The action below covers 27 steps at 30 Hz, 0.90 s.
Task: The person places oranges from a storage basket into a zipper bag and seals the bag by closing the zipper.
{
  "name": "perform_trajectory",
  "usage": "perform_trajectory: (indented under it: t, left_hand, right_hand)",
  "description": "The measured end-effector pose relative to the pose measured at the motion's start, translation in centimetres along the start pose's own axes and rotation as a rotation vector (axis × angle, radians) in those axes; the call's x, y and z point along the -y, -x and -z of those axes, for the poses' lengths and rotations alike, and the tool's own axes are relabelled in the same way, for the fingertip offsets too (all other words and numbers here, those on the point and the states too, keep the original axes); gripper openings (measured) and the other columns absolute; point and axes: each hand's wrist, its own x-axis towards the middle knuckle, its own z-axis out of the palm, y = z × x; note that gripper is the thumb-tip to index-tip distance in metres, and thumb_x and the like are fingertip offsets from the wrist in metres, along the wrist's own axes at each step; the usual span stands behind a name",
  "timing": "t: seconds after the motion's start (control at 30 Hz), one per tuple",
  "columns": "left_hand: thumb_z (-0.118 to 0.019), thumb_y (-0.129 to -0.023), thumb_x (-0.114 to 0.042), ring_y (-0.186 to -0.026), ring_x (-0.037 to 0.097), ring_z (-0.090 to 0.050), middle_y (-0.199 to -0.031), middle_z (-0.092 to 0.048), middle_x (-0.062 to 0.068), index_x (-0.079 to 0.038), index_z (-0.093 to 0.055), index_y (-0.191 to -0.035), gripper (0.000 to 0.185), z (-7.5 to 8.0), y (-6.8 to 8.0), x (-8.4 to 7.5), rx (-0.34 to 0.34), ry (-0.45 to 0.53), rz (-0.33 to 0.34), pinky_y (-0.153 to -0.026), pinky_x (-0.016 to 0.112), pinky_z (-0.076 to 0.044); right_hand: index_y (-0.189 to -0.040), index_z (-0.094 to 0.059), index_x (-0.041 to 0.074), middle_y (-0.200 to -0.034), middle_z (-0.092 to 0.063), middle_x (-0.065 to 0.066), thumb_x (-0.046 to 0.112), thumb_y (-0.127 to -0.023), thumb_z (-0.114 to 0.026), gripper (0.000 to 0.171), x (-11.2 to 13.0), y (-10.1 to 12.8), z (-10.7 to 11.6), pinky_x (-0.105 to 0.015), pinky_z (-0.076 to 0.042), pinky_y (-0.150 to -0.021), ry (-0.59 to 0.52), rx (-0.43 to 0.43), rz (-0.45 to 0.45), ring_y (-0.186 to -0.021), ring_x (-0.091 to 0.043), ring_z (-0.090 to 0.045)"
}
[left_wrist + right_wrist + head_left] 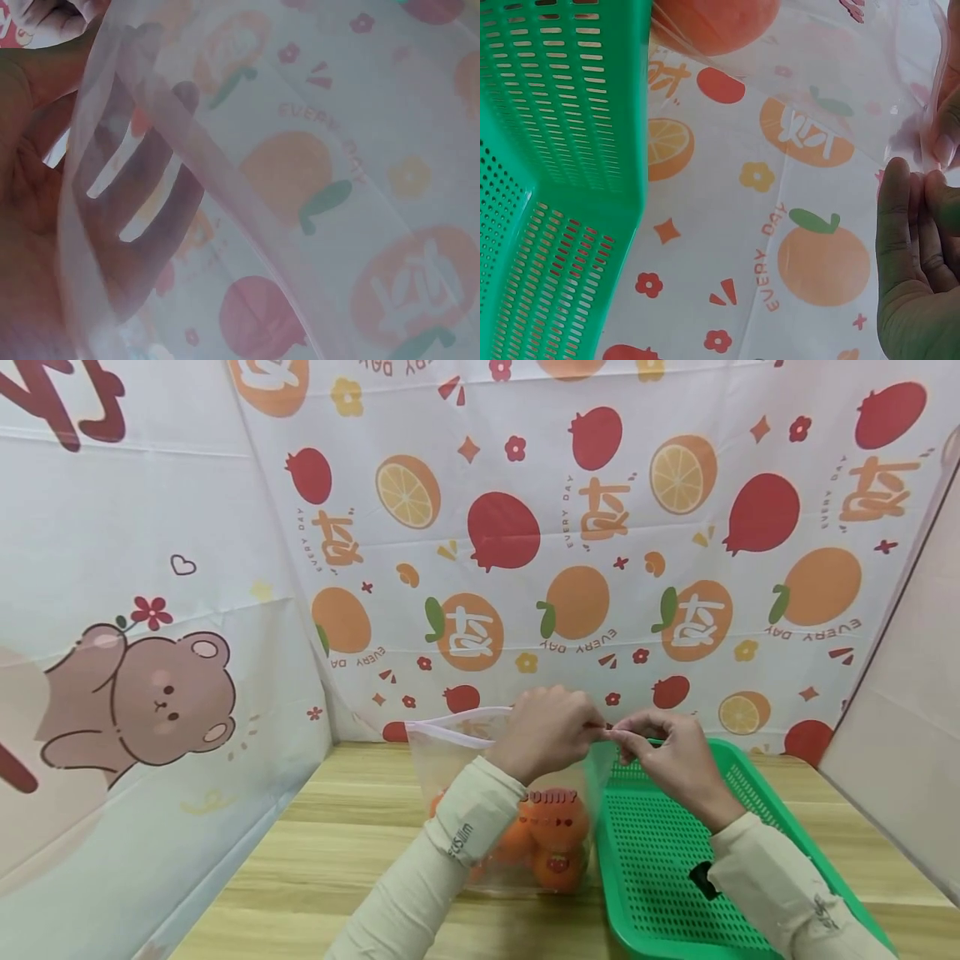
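A clear zip bag (442, 760) with a pale pink top edge stands on the table. Several oranges (558, 827) lie in its lower part, seen through printed film. Its mouth gapes on the left side. My left hand (551, 735) pinches the top edge near the right corner; in the left wrist view, the fingers (150, 202) show through the film, spread behind it. At that same corner my right hand (678, 760) pinches the edge between thumb and fingertips. The right wrist view has both hands' fingertips meeting at the bag corner (919, 142).
A green perforated basket (667, 860) sits right of the bag, under my right forearm. Wood-grain table (300, 860) runs left of the bag. A fruit-print cloth (555, 527) hangs behind, and a bear-print cloth (172, 710) on the left.
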Motion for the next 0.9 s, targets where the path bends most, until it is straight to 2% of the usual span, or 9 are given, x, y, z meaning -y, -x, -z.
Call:
perform_trajectory:
  t: [0.2, 0.4, 0.7, 0.9]
  left_hand:
    - [-0.074, -0.094, -0.031, -0.057, 0.006, -0.047, -0.068, -0.061, -0.013, -0.026, -0.084, -0.093, 0.011, 0.2, 0.6, 0.7, 0.017, -0.012, 0.001, -0.051, 0.023, -0.037]
    - [-0.075, -0.093, -0.031, -0.057, 0.007, -0.048, -0.066, -0.059, -0.012, -0.025, -0.084, -0.094, 0.01, 0.5, 1.3, 1.4, 0.008, 0.01, 0.007, -0.051, 0.024, -0.037]
    - [-0.075, -0.093, -0.031, -0.054, 0.007, -0.046, -0.056, -0.05, -0.011, -0.025, -0.077, -0.074, 0.02, 1.0, 2.3, 2.6, -0.006, 0.04, 0.007, -0.05, 0.025, -0.034]
    - [-0.076, -0.092, -0.033, -0.054, 0.006, -0.047, -0.057, -0.054, -0.013, -0.026, -0.081, -0.08, 0.015, 1.4, 3.1, 3.2, -0.013, 0.042, 0.033, -0.047, 0.024, -0.034]
  right_hand:
    - [-0.094, -0.075, 0.004, -0.074, -0.072, -0.009, 0.014, -0.094, -0.073, 0.011, -0.1, 0.0, -0.1, -0.028, -0.051, -0.062, -0.002, 0.0, -0.011, -0.065, -0.022, -0.069]
    - [-0.094, -0.075, 0.004, -0.074, -0.071, -0.009, 0.014, -0.094, -0.073, 0.011, 0.0, 0.1, -0.2, -0.029, -0.051, -0.062, 0.008, 0.002, -0.017, -0.064, -0.015, -0.068]
    - [-0.095, -0.075, 0.003, -0.072, -0.07, -0.007, 0.014, -0.094, -0.073, 0.011, 0.3, 0.1, -0.4, -0.029, -0.051, -0.059, -0.015, 0.007, -0.024, -0.063, -0.016, -0.068]
    - [-0.095, -0.075, 0.002, -0.074, -0.071, -0.008, 0.011, -0.094, -0.073, 0.009, 0.4, 0.1, -0.4, -0.029, -0.052, -0.058, 0.001, -0.001, -0.024, -0.062, -0.015, -0.068]
